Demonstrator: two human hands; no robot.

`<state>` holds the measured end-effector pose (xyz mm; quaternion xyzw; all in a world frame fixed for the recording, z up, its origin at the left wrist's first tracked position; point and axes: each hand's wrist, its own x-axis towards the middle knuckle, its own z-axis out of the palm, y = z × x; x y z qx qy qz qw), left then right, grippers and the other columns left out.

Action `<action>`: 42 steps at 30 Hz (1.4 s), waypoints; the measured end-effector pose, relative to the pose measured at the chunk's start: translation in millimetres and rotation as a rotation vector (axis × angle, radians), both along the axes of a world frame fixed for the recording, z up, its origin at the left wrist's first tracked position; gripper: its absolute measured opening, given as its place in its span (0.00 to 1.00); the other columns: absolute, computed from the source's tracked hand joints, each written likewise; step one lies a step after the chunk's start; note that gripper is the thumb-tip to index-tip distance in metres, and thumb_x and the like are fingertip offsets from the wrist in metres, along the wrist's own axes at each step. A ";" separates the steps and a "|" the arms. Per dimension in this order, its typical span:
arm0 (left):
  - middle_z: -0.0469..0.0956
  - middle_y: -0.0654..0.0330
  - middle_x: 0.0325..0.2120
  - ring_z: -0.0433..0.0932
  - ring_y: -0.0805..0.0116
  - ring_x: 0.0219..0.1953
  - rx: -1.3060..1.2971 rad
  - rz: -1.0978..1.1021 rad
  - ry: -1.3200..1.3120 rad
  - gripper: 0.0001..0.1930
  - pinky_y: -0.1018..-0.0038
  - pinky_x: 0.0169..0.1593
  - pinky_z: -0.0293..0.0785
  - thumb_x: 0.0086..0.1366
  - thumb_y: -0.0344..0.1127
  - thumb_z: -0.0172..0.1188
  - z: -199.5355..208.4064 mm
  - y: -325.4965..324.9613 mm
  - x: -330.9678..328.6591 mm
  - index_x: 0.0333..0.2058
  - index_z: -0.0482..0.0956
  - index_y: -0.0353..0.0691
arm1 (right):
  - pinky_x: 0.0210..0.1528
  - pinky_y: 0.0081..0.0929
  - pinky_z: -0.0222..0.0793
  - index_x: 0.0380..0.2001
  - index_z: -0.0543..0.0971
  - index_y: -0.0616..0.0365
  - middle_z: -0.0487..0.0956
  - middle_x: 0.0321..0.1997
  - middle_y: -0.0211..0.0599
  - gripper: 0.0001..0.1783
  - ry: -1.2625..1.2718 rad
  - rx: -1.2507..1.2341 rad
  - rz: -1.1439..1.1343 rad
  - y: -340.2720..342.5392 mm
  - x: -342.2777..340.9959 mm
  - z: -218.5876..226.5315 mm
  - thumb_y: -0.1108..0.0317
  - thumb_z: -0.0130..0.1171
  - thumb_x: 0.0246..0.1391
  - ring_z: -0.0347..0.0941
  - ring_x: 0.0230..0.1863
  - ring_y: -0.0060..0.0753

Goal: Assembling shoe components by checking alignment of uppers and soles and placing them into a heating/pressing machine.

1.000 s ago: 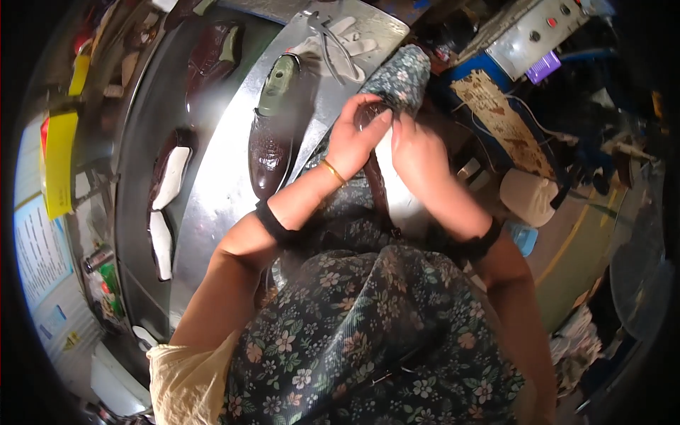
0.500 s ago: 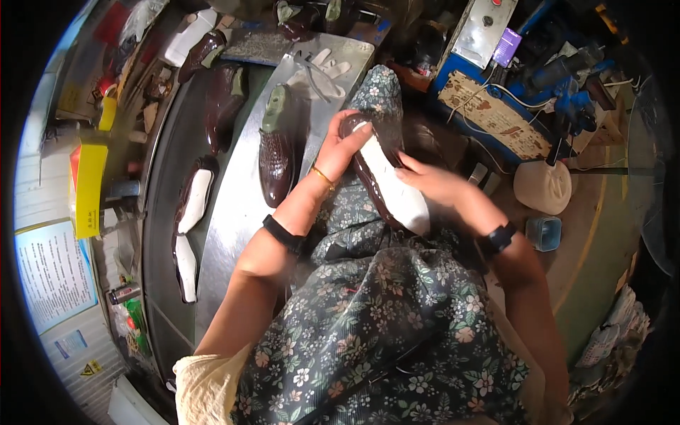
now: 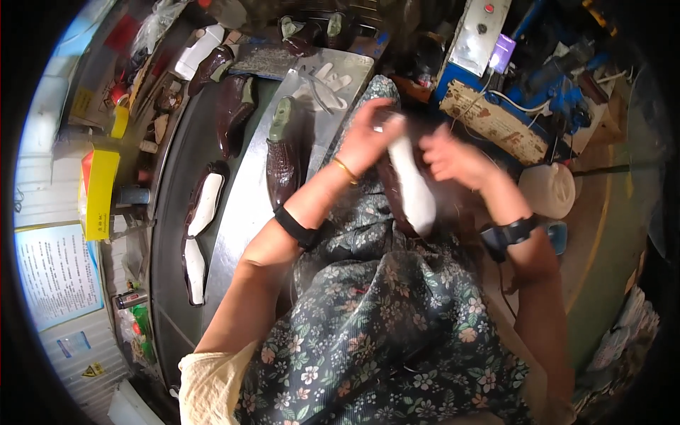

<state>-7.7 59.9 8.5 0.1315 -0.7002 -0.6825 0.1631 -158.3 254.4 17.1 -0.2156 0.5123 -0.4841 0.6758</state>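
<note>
Grasping upper end of dark brown shoe in left hand, just right of frame centre, white underside up, other end pointing toward lower frame; holding right hand off shoe, just to its right, fingers loosely bent, grip released, motion-blurred; wearing floral apron, lower centre; to left of hands, showing green-topped shoe on metal table; further up, near top centre, pliers lying by pale glove; at left, two white-soled shoes end to end on dark belt; at far left, yellow box; at right, rusty board and whitish jug.
</note>
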 end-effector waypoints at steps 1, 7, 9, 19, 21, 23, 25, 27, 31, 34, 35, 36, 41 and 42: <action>0.65 0.55 0.56 0.67 0.63 0.57 -0.194 -0.109 0.087 0.32 0.71 0.59 0.63 0.65 0.42 0.59 24.7 19.6 -19.1 0.63 0.56 0.38 | 0.58 0.29 0.65 0.61 0.62 0.62 0.71 0.58 0.38 0.31 -0.258 -0.135 -0.107 20.0 -42.3 -18.3 0.50 0.43 0.65 0.71 0.54 0.31; 0.50 0.52 0.66 0.48 0.61 0.69 0.110 -0.504 0.277 0.40 0.66 0.68 0.44 0.61 0.37 0.63 81.6 43.9 -10.0 0.66 0.50 0.36 | 0.45 0.34 0.74 0.50 0.73 0.63 0.78 0.47 0.40 0.29 0.077 0.091 -0.146 78.6 -38.0 82.9 0.50 0.52 0.53 0.76 0.44 0.34; 0.60 0.49 0.62 0.55 0.59 0.67 -0.307 -0.183 0.163 0.32 0.65 0.67 0.50 0.57 0.36 0.67 64.7 -2.2 4.2 0.60 0.66 0.41 | 0.46 0.33 0.73 0.43 0.77 0.65 0.80 0.40 0.41 0.25 0.048 0.087 -0.365 104.8 -23.4 82.2 0.55 0.52 0.49 0.77 0.42 0.35; 0.73 0.37 0.49 0.72 0.49 0.54 -0.412 0.510 -0.778 0.50 0.66 0.56 0.68 0.48 0.68 0.63 -21.7 -305.5 -71.9 0.53 0.65 0.24 | 0.57 0.41 0.68 0.57 0.63 0.63 0.71 0.52 0.47 0.27 0.398 -0.279 -0.925 4.4 -67.5 2.1 0.65 0.51 0.55 0.68 0.56 0.43; 0.75 0.39 0.46 0.74 0.48 0.51 -0.484 0.648 -0.801 0.44 0.64 0.53 0.69 0.47 0.65 0.66 -38.8 -305.0 -112.4 0.48 0.69 0.28 | 0.54 0.38 0.69 0.56 0.64 0.64 0.71 0.51 0.47 0.26 0.668 -0.409 -1.083 -44.4 -116.9 -66.1 0.69 0.55 0.54 0.70 0.54 0.40; 0.78 0.43 0.41 0.76 0.47 0.47 -0.687 0.633 -0.831 0.36 0.61 0.51 0.71 0.47 0.56 0.69 -51.9 -311.5 -121.2 0.45 0.71 0.31 | 0.52 0.35 0.70 0.52 0.65 0.66 0.72 0.51 0.46 0.26 0.355 -0.384 -1.015 -138.4 -100.6 -28.1 0.69 0.60 0.52 0.70 0.52 0.37; 0.78 0.43 0.40 0.77 0.48 0.46 -0.887 0.611 -0.752 0.34 0.62 0.50 0.72 0.47 0.52 0.70 -59.6 -327.7 -126.9 0.44 0.71 0.31 | 0.53 0.36 0.68 0.47 0.66 0.69 0.72 0.53 0.51 0.27 0.876 -0.339 -0.746 -216.1 -80.5 -12.7 0.70 0.66 0.46 0.70 0.53 0.43; 0.79 0.44 0.38 0.78 0.49 0.44 -1.063 0.447 -0.766 0.33 0.62 0.48 0.73 0.47 0.53 0.70 -60.8 -353.0 -148.0 0.44 0.73 0.31 | 0.54 0.39 0.67 0.45 0.65 0.70 0.70 0.54 0.59 0.33 1.411 -0.350 -0.541 -284.0 -82.8 -49.1 0.65 0.71 0.40 0.69 0.54 0.53; 0.80 0.49 0.39 0.79 0.53 0.43 -1.181 -0.015 -1.026 0.31 0.65 0.47 0.75 0.46 0.61 0.68 -46.5 -389.4 -207.8 0.36 0.83 0.37 | 0.57 0.39 0.64 0.46 0.61 0.67 0.62 0.59 0.68 0.40 1.086 -0.268 -0.628 -372.5 -122.5 -109.3 0.63 0.75 0.36 0.66 0.54 0.63; 0.78 0.46 0.45 0.78 0.57 0.44 -0.529 -0.138 -0.901 0.48 0.65 0.44 0.73 0.51 0.64 0.64 -17.2 -437.2 -204.2 0.56 0.66 0.25 | 0.60 0.35 0.61 0.42 0.62 0.65 0.58 0.63 0.65 0.35 1.241 -0.240 -0.358 -380.8 -154.0 -122.4 0.62 0.74 0.39 0.64 0.56 0.61; 0.76 0.44 0.47 0.77 0.56 0.45 -0.531 -0.118 -0.731 0.46 0.65 0.46 0.73 0.53 0.63 0.64 5.2 -412.9 -206.5 0.56 0.66 0.25 | 0.60 0.37 0.62 0.44 0.65 0.66 0.61 0.62 0.62 0.30 1.431 -0.341 -0.341 -357.9 -177.6 -141.9 0.64 0.71 0.43 0.64 0.57 0.60; 0.75 0.44 0.49 0.77 0.56 0.46 -0.730 -0.083 -0.557 0.45 0.66 0.49 0.72 0.54 0.61 0.63 5.6 -412.5 -171.4 0.57 0.65 0.25 | 0.59 0.37 0.63 0.46 0.67 0.66 0.65 0.59 0.60 0.28 1.316 -0.376 -0.315 -347.8 -162.3 -133.9 0.67 0.68 0.46 0.66 0.55 0.56; 0.67 0.40 0.55 0.71 0.43 0.54 -0.688 -0.111 -0.686 0.49 0.60 0.59 0.66 0.49 0.60 0.67 52.7 -227.0 37.7 0.63 0.58 0.38 | 0.48 0.21 0.67 0.44 0.74 0.65 0.76 0.48 0.37 0.12 0.674 -0.407 -0.486 -187.4 -48.7 -63.6 0.76 0.57 0.57 0.72 0.45 0.21; 0.64 0.40 0.57 0.70 0.42 0.55 -0.826 0.052 -0.654 0.49 0.60 0.59 0.65 0.47 0.56 0.69 35.1 -185.8 64.8 0.63 0.58 0.38 | 0.47 0.19 0.66 0.41 0.74 0.66 0.76 0.47 0.36 0.08 0.645 -0.440 -0.573 -159.8 -24.2 -61.1 0.77 0.55 0.57 0.70 0.43 0.17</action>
